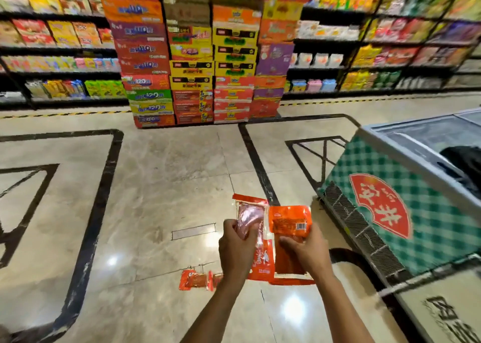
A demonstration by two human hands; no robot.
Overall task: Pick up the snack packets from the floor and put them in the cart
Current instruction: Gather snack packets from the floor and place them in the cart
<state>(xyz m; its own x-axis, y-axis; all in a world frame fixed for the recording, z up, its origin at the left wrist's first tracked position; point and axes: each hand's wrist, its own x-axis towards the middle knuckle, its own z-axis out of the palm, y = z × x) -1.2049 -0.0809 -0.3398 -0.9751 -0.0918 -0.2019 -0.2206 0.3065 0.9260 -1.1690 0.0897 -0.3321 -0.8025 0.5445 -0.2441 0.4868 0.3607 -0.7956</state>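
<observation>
The left hand (238, 249) holds a grip on a clear-windowed packet (250, 220); the right hand (309, 251) grips orange packets (290, 221). More packets (196, 280) lie on the floor, near left. No cart shows; likely next, carrying these to it.
</observation>
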